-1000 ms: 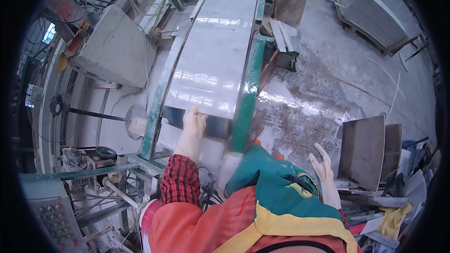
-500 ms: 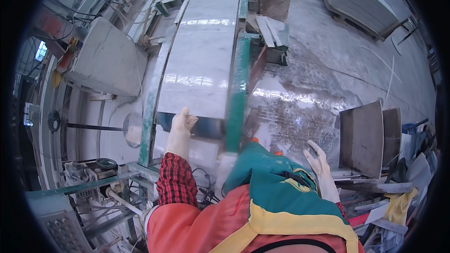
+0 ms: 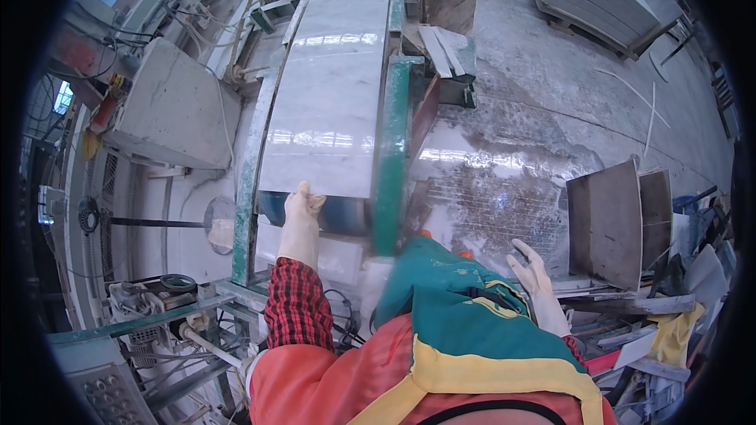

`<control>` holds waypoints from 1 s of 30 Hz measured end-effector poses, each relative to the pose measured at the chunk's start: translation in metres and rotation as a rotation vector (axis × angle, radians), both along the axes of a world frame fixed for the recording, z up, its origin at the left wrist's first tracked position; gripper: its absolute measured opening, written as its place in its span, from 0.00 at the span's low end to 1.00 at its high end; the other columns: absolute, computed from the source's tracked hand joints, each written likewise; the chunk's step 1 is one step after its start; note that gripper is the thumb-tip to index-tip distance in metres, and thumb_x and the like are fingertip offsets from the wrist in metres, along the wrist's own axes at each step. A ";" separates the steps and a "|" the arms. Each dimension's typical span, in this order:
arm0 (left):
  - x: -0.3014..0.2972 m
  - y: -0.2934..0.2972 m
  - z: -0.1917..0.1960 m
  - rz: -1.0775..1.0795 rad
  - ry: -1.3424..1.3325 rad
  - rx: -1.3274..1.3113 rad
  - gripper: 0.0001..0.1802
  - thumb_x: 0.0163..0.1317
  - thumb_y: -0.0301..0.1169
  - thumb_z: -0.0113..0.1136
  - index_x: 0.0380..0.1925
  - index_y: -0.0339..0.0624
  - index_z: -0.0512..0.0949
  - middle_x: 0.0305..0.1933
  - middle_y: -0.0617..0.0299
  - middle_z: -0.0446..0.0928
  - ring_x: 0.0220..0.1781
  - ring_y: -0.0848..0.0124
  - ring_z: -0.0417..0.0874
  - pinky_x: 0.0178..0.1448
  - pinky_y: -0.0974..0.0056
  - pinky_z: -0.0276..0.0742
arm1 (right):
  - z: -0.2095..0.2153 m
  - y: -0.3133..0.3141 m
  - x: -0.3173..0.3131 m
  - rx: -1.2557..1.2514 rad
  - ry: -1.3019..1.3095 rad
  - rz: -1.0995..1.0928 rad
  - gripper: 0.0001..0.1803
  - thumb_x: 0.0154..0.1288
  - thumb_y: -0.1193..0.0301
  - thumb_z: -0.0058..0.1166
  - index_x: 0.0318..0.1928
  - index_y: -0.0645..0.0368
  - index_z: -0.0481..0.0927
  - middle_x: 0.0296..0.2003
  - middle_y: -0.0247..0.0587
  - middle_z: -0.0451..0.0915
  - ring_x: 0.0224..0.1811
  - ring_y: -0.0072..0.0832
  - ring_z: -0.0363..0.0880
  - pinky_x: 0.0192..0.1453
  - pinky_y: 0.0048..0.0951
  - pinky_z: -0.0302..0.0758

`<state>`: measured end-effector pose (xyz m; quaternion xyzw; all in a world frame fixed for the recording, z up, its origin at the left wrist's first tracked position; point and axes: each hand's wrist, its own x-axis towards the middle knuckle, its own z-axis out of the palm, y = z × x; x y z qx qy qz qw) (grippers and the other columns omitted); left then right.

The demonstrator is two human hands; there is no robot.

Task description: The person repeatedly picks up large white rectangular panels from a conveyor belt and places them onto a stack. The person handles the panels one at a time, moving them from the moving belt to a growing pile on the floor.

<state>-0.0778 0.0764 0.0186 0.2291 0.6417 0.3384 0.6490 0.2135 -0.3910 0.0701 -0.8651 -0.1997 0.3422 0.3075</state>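
"One pale slab (image 3: 327, 94); which way from the left hand (image 3: 301, 216)?"

"Straight ahead, with fingertips touching at the near edge, left of its middle."

"Long axis?"

"Forward and away from that hand, leaning slightly rightward toward the far end."

"And from the right hand (image 3: 535, 283)?"

"Ahead and to the left, well apart, beyond the green rail (image 3: 390, 189). Nearer of the two by far: left."

"State of each?"

"Left: curled at the slab's edge; cannot tell whether pinching or only resting. Right: spread, fingers apart, gripping nothing. Both in pale, creased gloves."

"Material?"

"Apparently polished stone: smooth, glossy, whitish grey with faint veining, crossed by bright bands of reflected light. Flat, long, straight-edged."

"Under the near edge, just beside the left hand?"

"Dark-blue curved band (image 3: 342, 216), probably a belt around a roller, dull in sheen."

"Around the right hand?"

"Ahead, wet, scuffed floor (image 3: 504, 197); near, to the right, flat brown boards (image 3: 602, 228), upright and matt."
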 end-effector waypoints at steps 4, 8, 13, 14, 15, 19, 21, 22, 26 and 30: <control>-0.005 0.007 -0.010 -0.020 -0.068 0.013 0.15 0.69 0.34 0.57 0.36 0.31 0.67 0.23 0.49 0.76 0.19 0.60 0.79 0.23 0.60 0.76 | 0.000 0.001 0.001 0.003 0.022 0.011 0.29 0.60 0.63 0.61 0.62 0.57 0.74 0.60 0.49 0.75 0.64 0.38 0.72 0.68 0.33 0.66; -0.010 0.016 -0.020 -0.020 -0.074 0.006 0.16 0.67 0.33 0.59 0.37 0.31 0.66 0.25 0.47 0.77 0.20 0.58 0.81 0.23 0.60 0.81 | -0.003 0.001 0.003 -0.020 0.025 0.016 0.29 0.60 0.62 0.61 0.62 0.56 0.74 0.60 0.48 0.75 0.65 0.39 0.72 0.69 0.33 0.66; -0.008 0.017 -0.009 -0.022 -0.069 -0.025 0.15 0.68 0.32 0.58 0.38 0.30 0.66 0.24 0.47 0.76 0.19 0.58 0.81 0.22 0.60 0.81 | 0.006 -0.002 0.003 -0.020 0.055 -0.016 0.30 0.60 0.62 0.61 0.63 0.55 0.74 0.61 0.47 0.75 0.65 0.39 0.71 0.69 0.34 0.66; -0.009 0.016 -0.008 -0.019 -0.059 -0.025 0.15 0.68 0.32 0.58 0.39 0.30 0.66 0.24 0.47 0.76 0.19 0.58 0.81 0.22 0.60 0.80 | 0.005 -0.005 0.003 -0.025 0.057 -0.022 0.30 0.60 0.62 0.61 0.63 0.55 0.74 0.61 0.47 0.75 0.65 0.39 0.71 0.69 0.34 0.66; -0.009 0.016 -0.008 -0.022 -0.091 -0.017 0.15 0.68 0.33 0.58 0.39 0.30 0.67 0.24 0.48 0.77 0.19 0.59 0.80 0.22 0.61 0.80 | 0.003 -0.007 0.002 -0.013 0.068 -0.039 0.30 0.59 0.62 0.61 0.62 0.55 0.74 0.60 0.48 0.75 0.65 0.40 0.71 0.69 0.34 0.66; -0.007 0.019 -0.013 0.015 -0.012 -0.033 0.14 0.69 0.36 0.57 0.35 0.34 0.71 0.24 0.53 0.77 0.19 0.61 0.79 0.22 0.62 0.76 | 0.003 -0.015 0.000 -0.010 0.087 -0.076 0.29 0.58 0.61 0.61 0.60 0.57 0.76 0.59 0.50 0.76 0.65 0.42 0.71 0.69 0.35 0.65; -0.005 0.026 -0.014 0.018 -0.033 -0.031 0.14 0.68 0.36 0.58 0.36 0.34 0.72 0.26 0.53 0.78 0.20 0.61 0.79 0.23 0.61 0.78 | 0.004 -0.018 0.000 -0.020 0.073 -0.075 0.29 0.59 0.61 0.61 0.60 0.57 0.76 0.59 0.50 0.76 0.65 0.42 0.71 0.69 0.35 0.65; -0.002 0.024 -0.016 0.017 -0.017 -0.022 0.14 0.68 0.35 0.58 0.40 0.33 0.71 0.30 0.52 0.78 0.25 0.60 0.80 0.26 0.59 0.80 | 0.002 -0.022 0.000 -0.021 0.060 -0.074 0.28 0.59 0.62 0.61 0.60 0.57 0.76 0.59 0.50 0.76 0.65 0.42 0.71 0.69 0.35 0.66; 0.008 0.013 -0.011 0.103 -0.013 0.013 0.22 0.67 0.35 0.59 0.54 0.32 0.70 0.44 0.51 0.78 0.43 0.56 0.81 0.41 0.48 0.80 | -0.042 -0.062 0.005 0.168 -0.033 -0.019 0.27 0.59 0.68 0.61 0.59 0.64 0.76 0.59 0.54 0.75 0.65 0.40 0.71 0.68 0.33 0.66; -0.033 0.050 -0.048 -0.488 0.572 0.134 0.21 0.69 0.42 0.52 0.39 0.31 0.78 0.31 0.50 0.80 0.34 0.53 0.81 0.41 0.52 0.78 | -0.032 -0.111 0.019 0.077 -0.287 -0.205 0.30 0.56 0.63 0.63 0.58 0.64 0.75 0.54 0.56 0.78 0.58 0.45 0.76 0.63 0.38 0.70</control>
